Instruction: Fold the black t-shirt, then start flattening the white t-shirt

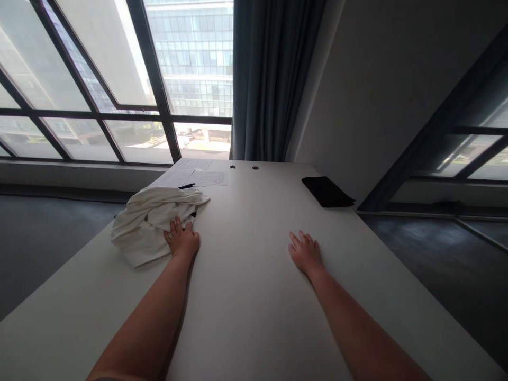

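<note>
My left hand [182, 238] rests on the near right edge of a crumpled off-white cloth [146, 222], its fingers spread over the fabric. The cloth lies in a loose heap on the left of the white table [246, 296]; whether it is a garment I cannot tell. A small dark bit shows at its right side, close to my left fingertips. Over the bare tabletop to the right is my right hand [305, 253], palm down, fingers apart, with nothing in it. Farther off lies a flat black folded item [327, 191], beyond my right hand and not touched.
Printed paper sheets [210, 178] lie at the table's far left, with a black pen [186, 186] between them and the cloth. Two round holes [255, 168] sit near the far edge. Behind stand a blue-grey curtain [270, 79], windows and a wall [381, 95].
</note>
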A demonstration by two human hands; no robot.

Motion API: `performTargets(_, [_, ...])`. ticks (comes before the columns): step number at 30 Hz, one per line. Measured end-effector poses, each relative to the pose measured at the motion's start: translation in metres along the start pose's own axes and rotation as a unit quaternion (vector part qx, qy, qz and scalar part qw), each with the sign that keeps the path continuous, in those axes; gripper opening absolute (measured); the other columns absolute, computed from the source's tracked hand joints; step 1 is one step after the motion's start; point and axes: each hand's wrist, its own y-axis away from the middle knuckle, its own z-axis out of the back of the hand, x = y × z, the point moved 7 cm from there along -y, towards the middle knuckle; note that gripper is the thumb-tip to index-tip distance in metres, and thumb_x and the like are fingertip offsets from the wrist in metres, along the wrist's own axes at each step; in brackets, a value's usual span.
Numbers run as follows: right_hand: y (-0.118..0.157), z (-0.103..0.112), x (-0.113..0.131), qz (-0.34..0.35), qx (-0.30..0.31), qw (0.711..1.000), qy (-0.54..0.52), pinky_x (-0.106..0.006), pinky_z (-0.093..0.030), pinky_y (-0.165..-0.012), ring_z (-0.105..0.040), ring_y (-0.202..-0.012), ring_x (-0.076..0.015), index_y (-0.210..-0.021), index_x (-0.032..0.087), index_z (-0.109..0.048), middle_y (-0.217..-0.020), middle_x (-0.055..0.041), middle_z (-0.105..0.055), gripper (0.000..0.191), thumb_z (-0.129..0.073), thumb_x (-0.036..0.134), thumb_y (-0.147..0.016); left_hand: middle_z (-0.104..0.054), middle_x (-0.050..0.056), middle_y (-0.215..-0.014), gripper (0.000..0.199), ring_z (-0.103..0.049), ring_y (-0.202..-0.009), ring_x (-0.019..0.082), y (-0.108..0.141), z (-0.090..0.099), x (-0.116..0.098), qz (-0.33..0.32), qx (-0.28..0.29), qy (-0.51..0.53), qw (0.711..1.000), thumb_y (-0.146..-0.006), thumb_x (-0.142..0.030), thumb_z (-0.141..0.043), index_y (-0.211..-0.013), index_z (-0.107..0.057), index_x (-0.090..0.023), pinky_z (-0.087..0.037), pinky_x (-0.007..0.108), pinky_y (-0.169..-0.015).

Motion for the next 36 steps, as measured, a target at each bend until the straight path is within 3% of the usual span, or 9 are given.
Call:
performTargets(3, [0.023,0.000,0.021,0.003,0.023,1.000,0.003,-0.055,-0.015,-0.133,-0.021,-0.163,-0.0334,-0.172,0.034,-0.032,-0.178,-0.0065,-0.020,0.064,-0.033,0.046,-0.110,-0.027,0.023,-0.174,0.056,-0.023,-0.163,0.042,-0.001,-0.002,-0.003,-0.008,0.006,0.005,1.000,-0.092,-0.028,-0.051,-0.145,-0.065,-0.016,-0.022,0.073,-0.127])
performTargets(8, [0.026,0.009,0.023,-0.012,0.043,0.999,-0.005,-0.054,-0.013,-0.134,-0.018,-0.165,-0.0318,-0.173,0.035,-0.029,-0.179,-0.0046,-0.017,0.064,-0.032,0.049,-0.110,-0.026,0.024,-0.175,0.056,-0.020,-0.163,0.043,0.003,0.001,-0.007,0.006,0.008,0.013,1.000,-0.093,-0.029,-0.051,-0.145,-0.064,-0.015,-0.017,0.073,-0.128])
performTargets(15, [0.042,0.007,0.038,-0.053,0.048,0.997,-0.024,-0.056,-0.012,-0.133,-0.016,-0.165,-0.0352,-0.173,0.033,-0.029,-0.179,-0.0080,-0.016,0.066,-0.030,0.050,-0.110,-0.012,0.018,-0.180,0.062,0.000,-0.167,0.036,-0.008,0.017,-0.006,-0.034,-0.075,0.001,0.997,-0.097,-0.026,-0.046,-0.158,-0.046,-0.013,-0.003,0.071,-0.132])
performTargets(20, [0.048,0.009,0.047,-0.032,0.046,0.998,-0.041,-0.058,-0.012,-0.132,-0.016,-0.165,-0.0359,-0.173,0.035,-0.031,-0.178,-0.0087,-0.018,0.066,-0.035,0.052,-0.109,-0.005,0.021,-0.180,0.068,0.005,-0.167,0.038,-0.015,0.019,-0.007,-0.042,-0.074,0.006,0.996,-0.097,-0.026,-0.050,-0.163,-0.038,-0.012,0.001,0.072,-0.131])
performTargets(24, [0.045,0.011,0.046,-0.038,0.041,0.997,-0.045,-0.059,-0.012,-0.132,-0.016,-0.164,-0.0358,-0.172,0.037,-0.032,-0.178,-0.0075,-0.019,0.066,-0.035,0.053,-0.108,-0.006,0.016,-0.181,0.067,0.005,-0.168,0.034,-0.023,0.022,-0.019,-0.105,-0.038,-0.012,0.994,-0.097,-0.027,-0.052,-0.163,-0.041,-0.018,0.003,0.070,-0.133])
performTargets(27, [0.045,0.011,0.046,-0.037,0.043,0.997,-0.048,-0.058,-0.011,-0.132,-0.016,-0.165,-0.0356,-0.172,0.037,-0.032,-0.178,-0.0075,-0.019,0.066,-0.034,0.053,-0.108,-0.002,0.015,-0.181,0.067,0.007,-0.168,0.035,-0.048,0.046,-0.010,-0.105,-0.070,-0.005,0.992,-0.098,-0.031,-0.054,-0.163,-0.040,-0.019,0.003,0.072,-0.132])
performTargets(31, [0.046,0.012,0.047,-0.037,0.040,0.997,-0.052,-0.058,-0.010,-0.132,-0.016,-0.165,-0.0357,-0.172,0.037,-0.031,-0.178,-0.0076,-0.019,0.067,-0.035,0.053,-0.108,0.005,0.015,-0.181,0.071,0.009,-0.167,0.039,-0.104,0.091,0.024,-0.068,-0.105,-0.037,0.991,-0.099,-0.034,-0.057,-0.165,-0.036,-0.018,0.001,0.072,-0.132])
performTargets(33, [0.046,0.012,0.047,-0.035,0.036,0.997,-0.054,-0.058,-0.011,-0.132,-0.017,-0.164,-0.0356,-0.172,0.037,-0.032,-0.178,-0.0077,-0.019,0.066,-0.035,0.052,-0.108,0.001,0.016,-0.181,0.073,0.006,-0.166,0.041,-0.130,0.106,0.043,-0.034,-0.080,-0.062,0.994,-0.098,-0.035,-0.059,-0.165,-0.038,-0.017,-0.002,0.070,-0.132])
performTargets(36, [0.047,0.014,0.047,-0.034,0.029,0.998,-0.052,-0.058,-0.012,-0.132,-0.018,-0.164,-0.0356,-0.172,0.036,-0.033,-0.178,-0.0082,-0.021,0.066,-0.036,0.052,-0.107,-0.025,0.018,-0.176,0.075,-0.012,-0.164,0.044,-0.152,0.109,0.065,0.010,0.006,-0.089,0.996,-0.097,-0.039,-0.062,-0.165,-0.039,-0.017,-0.012,0.070,-0.131])
